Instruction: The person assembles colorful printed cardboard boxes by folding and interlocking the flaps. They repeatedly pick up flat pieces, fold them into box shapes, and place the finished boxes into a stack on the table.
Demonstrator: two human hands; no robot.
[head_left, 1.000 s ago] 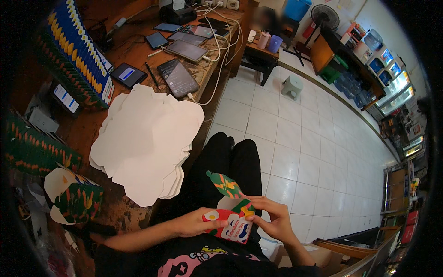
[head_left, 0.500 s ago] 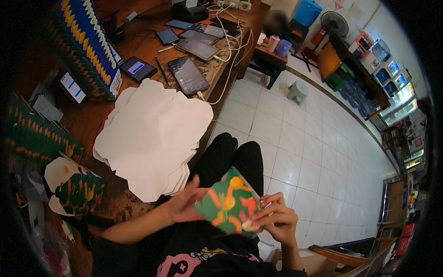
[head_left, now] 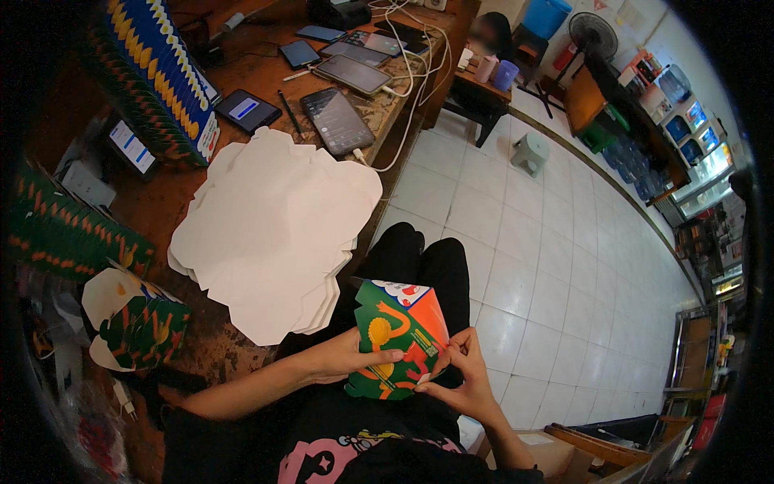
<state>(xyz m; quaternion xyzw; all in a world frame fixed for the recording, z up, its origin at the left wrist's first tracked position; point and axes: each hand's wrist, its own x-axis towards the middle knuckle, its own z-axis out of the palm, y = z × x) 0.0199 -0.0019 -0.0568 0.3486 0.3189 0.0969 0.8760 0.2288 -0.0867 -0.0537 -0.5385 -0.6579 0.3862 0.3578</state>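
Observation:
Above my lap I hold a green printed cardboard food box (head_left: pixel 385 335) with yellow, orange and red figures; an orange and a blue-and-white panel show at its far end. It looks partly folded. My left hand (head_left: pixel 343 356) grips its left side, thumb lying across the printed face. At the lower right edge, my right hand (head_left: pixel 466 383) pinches the card between thumb and fingers. To the left, a stack of flat white cardboard blanks (head_left: pixel 274 234) lies on the wooden table (head_left: pixel 222 355). A folded green box (head_left: pixel 145 331) stands beyond my left forearm.
Nested green boxes (head_left: pixel 72 230) and a tall blue-and-green box stack (head_left: pixel 157 77) occupy the table's left. Several phones, one a charging phone (head_left: pixel 337 121), lie with white cables at the back. A grey stool (head_left: pixel 530 153) stands on the tiled floor; a person (head_left: pixel 490 36) sits far off.
The box has turned in my hands, bringing its orange and blue-and-white panels into sight. My left hand has closed on its left side, and my right fingers have shifted along its edge.

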